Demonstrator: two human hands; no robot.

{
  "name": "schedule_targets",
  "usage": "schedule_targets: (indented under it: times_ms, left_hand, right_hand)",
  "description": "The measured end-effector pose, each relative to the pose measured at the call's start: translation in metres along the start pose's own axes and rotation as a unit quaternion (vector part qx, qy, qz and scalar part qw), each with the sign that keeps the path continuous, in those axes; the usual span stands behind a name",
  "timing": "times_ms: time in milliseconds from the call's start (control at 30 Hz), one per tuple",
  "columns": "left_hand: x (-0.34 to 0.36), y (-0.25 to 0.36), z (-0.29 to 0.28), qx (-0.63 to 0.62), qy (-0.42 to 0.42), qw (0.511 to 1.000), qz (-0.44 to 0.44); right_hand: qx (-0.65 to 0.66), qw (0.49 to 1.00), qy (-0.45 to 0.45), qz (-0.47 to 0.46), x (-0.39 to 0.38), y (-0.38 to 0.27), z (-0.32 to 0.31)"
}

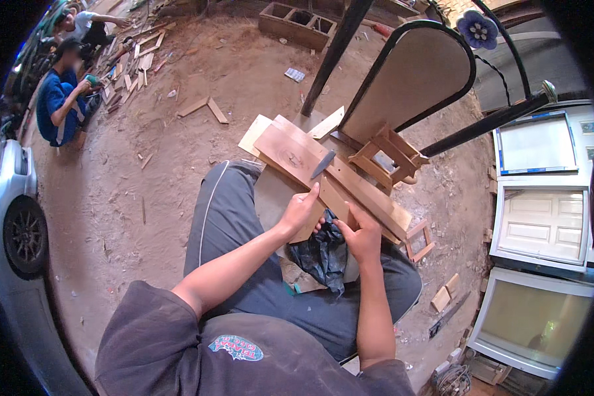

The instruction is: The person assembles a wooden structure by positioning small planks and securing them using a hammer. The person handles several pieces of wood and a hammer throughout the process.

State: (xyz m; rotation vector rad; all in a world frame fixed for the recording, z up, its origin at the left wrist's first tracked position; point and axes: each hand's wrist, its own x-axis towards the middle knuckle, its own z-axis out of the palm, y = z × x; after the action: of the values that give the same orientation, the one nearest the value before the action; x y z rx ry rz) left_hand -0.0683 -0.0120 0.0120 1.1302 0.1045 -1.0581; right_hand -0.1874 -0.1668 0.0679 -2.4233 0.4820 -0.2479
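Both of my hands are closed on a piece made of two wooden strips (336, 200) that meet at an angle. My left hand (299, 214) grips it near the corner, thumb along the wood. My right hand (362, 234) pinches the end of the strip on the right. Just beyond the corner, a dark pointed blade (323, 165) lies on a stack of wooden boards (287, 148); its lower end is close to the wood I hold. Beneath my hands, a crumpled black plastic bag (323, 257) lies between my legs.
A small wooden frame (391, 158) rests by the boards, under a black-edged panel (409, 82). A saw-like blade (449, 315) and wood blocks (445, 294) lie at right, near old televisions (531, 320). At left are a car (10, 218) and two people (58, 105) beside wood scraps.
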Motion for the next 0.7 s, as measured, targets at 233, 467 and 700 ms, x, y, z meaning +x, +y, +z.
schedule_targets:
  times_ms: [233, 467, 700]
  left_hand:
    - [-0.001, 0.001, -0.002, 0.002, 0.008, 1.0, 0.008]
    - [-0.007, 0.004, 0.001, -0.027, -0.019, 0.999, -0.003]
    - [-0.003, 0.007, -0.008, -0.01, -0.024, 1.0, 0.006]
  right_hand:
    - [0.029, 1.0, 0.001, 0.001, 0.002, -0.004, 0.001]
    - [0.017, 0.999, 0.011, 0.025, -0.007, -0.02, -0.011]
    - [0.014, 0.999, -0.014, 0.033, 0.004, -0.022, -0.002]
